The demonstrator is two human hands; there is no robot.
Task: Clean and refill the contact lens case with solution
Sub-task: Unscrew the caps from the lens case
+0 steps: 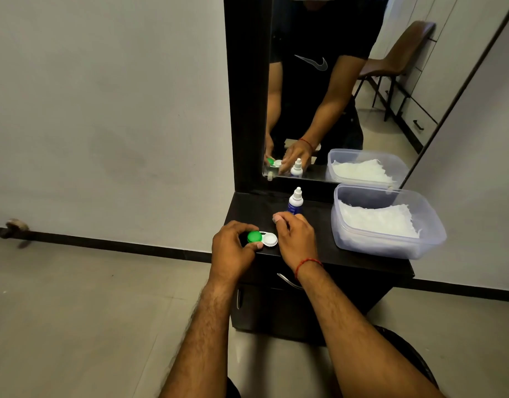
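Note:
A contact lens case point(263, 238) with one green cap point(254, 236) and one white cap point(270, 239) lies near the front left corner of the black dresser top point(310, 242). My left hand point(233, 245) grips the green cap between thumb and fingers. My right hand point(295, 234) hovers just right of the white cap, fingers curled, holding nothing that I can see. A small solution bottle point(295, 201) with a white nozzle cap and blue label stands upright behind my right hand.
A clear plastic tub point(391, 248) holding white tissue sits on the right of the dresser top. A mirror point(348, 90) rises behind it. A drawer handle point(287, 281) is below the front edge. Tiled floor lies to the left.

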